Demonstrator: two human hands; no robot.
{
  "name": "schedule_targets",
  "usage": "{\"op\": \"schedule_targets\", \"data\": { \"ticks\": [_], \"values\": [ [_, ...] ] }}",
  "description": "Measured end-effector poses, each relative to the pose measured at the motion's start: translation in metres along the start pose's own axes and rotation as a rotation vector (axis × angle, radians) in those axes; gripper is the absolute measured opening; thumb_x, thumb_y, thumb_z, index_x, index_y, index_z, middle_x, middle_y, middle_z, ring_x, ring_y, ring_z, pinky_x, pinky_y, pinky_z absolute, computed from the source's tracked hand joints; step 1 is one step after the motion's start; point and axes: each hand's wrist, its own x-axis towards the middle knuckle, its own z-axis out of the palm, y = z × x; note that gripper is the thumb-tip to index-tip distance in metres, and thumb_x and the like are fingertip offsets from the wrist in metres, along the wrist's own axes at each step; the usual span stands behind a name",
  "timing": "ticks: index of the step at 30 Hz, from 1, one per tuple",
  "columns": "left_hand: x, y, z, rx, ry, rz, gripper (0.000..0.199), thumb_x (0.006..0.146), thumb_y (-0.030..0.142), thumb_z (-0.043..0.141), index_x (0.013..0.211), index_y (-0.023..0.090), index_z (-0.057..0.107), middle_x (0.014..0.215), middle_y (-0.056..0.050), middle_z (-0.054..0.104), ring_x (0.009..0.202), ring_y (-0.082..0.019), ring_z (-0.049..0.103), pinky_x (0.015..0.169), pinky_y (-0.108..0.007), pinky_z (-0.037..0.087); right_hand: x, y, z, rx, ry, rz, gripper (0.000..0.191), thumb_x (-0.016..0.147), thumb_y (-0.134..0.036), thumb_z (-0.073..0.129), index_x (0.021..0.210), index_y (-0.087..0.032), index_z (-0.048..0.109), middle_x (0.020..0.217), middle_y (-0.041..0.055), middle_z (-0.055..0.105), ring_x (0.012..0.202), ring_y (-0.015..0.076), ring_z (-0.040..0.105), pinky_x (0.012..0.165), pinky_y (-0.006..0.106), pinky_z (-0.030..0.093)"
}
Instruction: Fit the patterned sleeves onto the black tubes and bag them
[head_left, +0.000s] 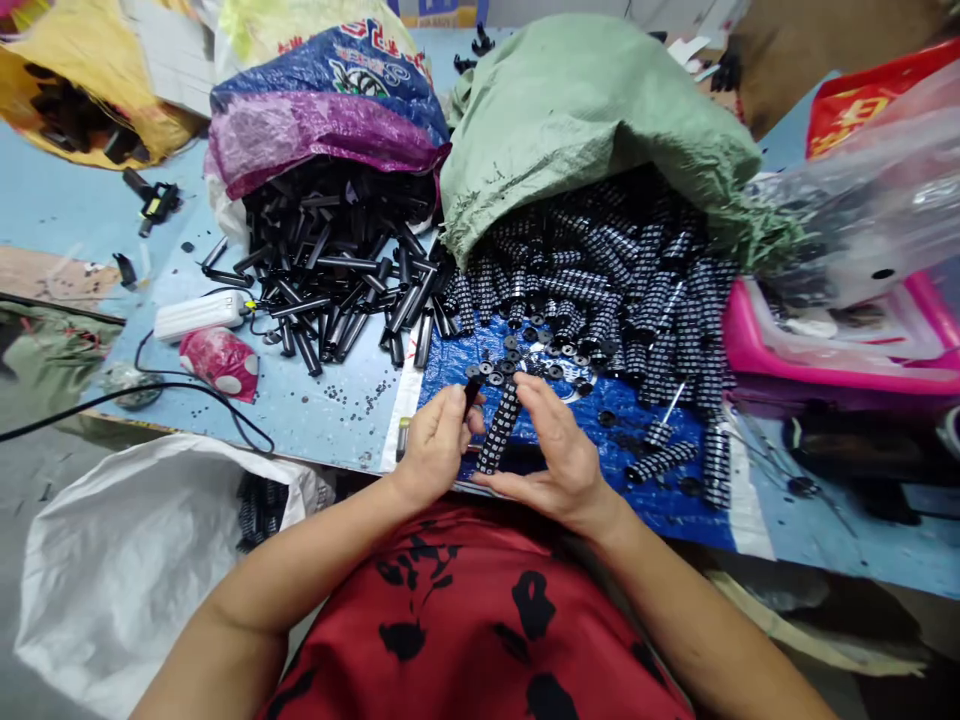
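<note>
Between my hands, at the table's front edge, a black cylinder with rows of pale bumps (pixel 498 430) stands slightly tilted. My right hand (pixel 559 455) spans it, fingers at its top and thumb at its bottom end. Pinched in my left hand (pixel 441 440) is a slim black part (pixel 472 390), close beside the cylinder's upper end. Small black discs (pixel 496 377) lie just beyond my fingertips on the blue sheet (pixel 540 400). A heap of similar bumpy cylinders (pixel 667 320) spills from a green sack (pixel 592 110) at the right.
Smooth black tubes (pixel 322 270) pile out of a blue and purple sack (pixel 330 110) at the left. A white power strip (pixel 201 314) and a cable lie left of them. A pink bin (pixel 832 365) is at the right; a white sack (pixel 142 560) hangs open below left.
</note>
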Motion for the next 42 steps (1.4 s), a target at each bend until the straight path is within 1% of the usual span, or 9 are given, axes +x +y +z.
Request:
{"op": "schedule_targets", "data": {
  "ticks": [6,15,17,21,25,32,35,39,42],
  "values": [
    [-0.002,-0.001,0.008,-0.107,0.014,0.046,0.046,0.092,0.061,0.066,0.089,0.015,0.068,0.077,-0.001,0.061,0.07,-0.01,0.051,0.066,-0.023,0.045,-0.004,-0.01,0.008,-0.072,0.026,-0.051,0.103,0.084,-0.036,0.082,0.166,-0.014,0.023,0.161,0.0213,0.041,0.146,0.0338,0.048,0.116,0.049,0.051],
    [0.0,-0.003,-0.017,-0.579,-0.29,-0.48,0.051,0.07,0.047,0.091,0.101,0.016,0.065,0.083,-0.007,0.074,0.068,-0.019,0.072,0.063,-0.031,0.06,-0.009,-0.009,0.011,0.054,-0.069,0.072,0.117,0.079,-0.066,0.077,0.166,-0.017,0.016,0.161,0.0234,0.039,0.149,0.0372,0.042,0.118,0.057,0.045],
    [-0.001,-0.003,-0.025,-0.523,-0.191,-0.399,0.051,0.07,0.047,0.09,0.101,0.016,0.064,0.081,-0.006,0.074,0.064,-0.017,0.071,0.059,-0.027,0.059,-0.013,-0.01,0.018,-0.046,-0.08,0.114,0.103,0.084,-0.064,0.073,0.161,-0.014,0.028,0.154,0.0239,0.048,0.144,0.0379,0.048,0.113,0.056,0.047],
    [0.003,-0.008,-0.05,-0.297,0.171,-0.013,0.047,0.075,0.047,0.088,0.102,0.017,0.064,0.079,-0.002,0.072,0.064,-0.014,0.07,0.061,-0.024,0.058,-0.026,-0.012,0.029,-0.337,-0.28,0.146,0.018,0.101,-0.03,0.061,0.112,-0.018,0.066,0.103,0.0096,0.071,0.096,0.0235,0.066,0.084,0.038,0.051],
    [0.009,-0.023,-0.072,-0.02,0.333,0.237,0.037,0.086,0.048,0.076,0.105,0.018,0.064,0.087,-0.003,0.073,0.07,-0.014,0.07,0.067,-0.027,0.057,-0.037,-0.006,0.019,-0.402,-0.168,0.239,0.014,0.103,-0.024,0.054,0.107,-0.014,0.064,0.091,0.008,0.066,0.082,0.0194,0.062,0.076,0.032,0.049],
    [0.02,-0.022,-0.07,0.952,-0.045,0.225,0.016,0.087,0.032,0.074,0.095,0.018,0.075,0.087,-0.006,0.069,0.084,-0.021,0.063,0.079,-0.035,0.046,-0.028,-0.006,-0.004,-0.308,-0.075,0.254,0.015,0.102,-0.018,0.056,0.114,-0.016,0.063,0.091,0.0054,0.067,0.079,0.0159,0.064,0.074,0.028,0.05],
    [0.03,-0.012,-0.074,0.935,-0.178,0.088,0.021,0.081,0.038,0.079,0.087,0.018,0.075,0.072,-0.001,0.062,0.066,-0.015,0.054,0.064,-0.029,0.037,-0.024,-0.01,-0.002,-0.357,0.002,0.175,0.019,0.101,-0.016,0.054,0.118,-0.016,0.062,0.091,0.0056,0.069,0.077,0.0153,0.064,0.073,0.027,0.051],
    [0.044,-0.01,-0.08,0.782,-0.237,0.044,0.025,0.075,0.039,0.082,0.077,0.018,0.069,0.061,0.003,0.053,0.055,-0.011,0.043,0.056,-0.027,0.025,-0.019,-0.012,0.002,-0.434,-0.212,0.174,0.017,0.103,-0.023,0.054,0.115,-0.017,0.064,0.083,0.0044,0.068,0.07,0.0161,0.063,0.067,0.028,0.049],
    [0.052,-0.011,-0.082,0.744,-0.269,0.042,0.031,0.067,0.038,0.086,0.069,0.018,0.062,0.059,0.004,0.051,0.055,-0.011,0.039,0.056,-0.027,0.022,-0.017,-0.017,0.001,-0.318,-0.134,0.136,0.022,0.102,-0.018,0.054,0.122,-0.017,0.062,0.088,0.0055,0.07,0.073,0.0164,0.065,0.07,0.028,0.051]
  ]
}}
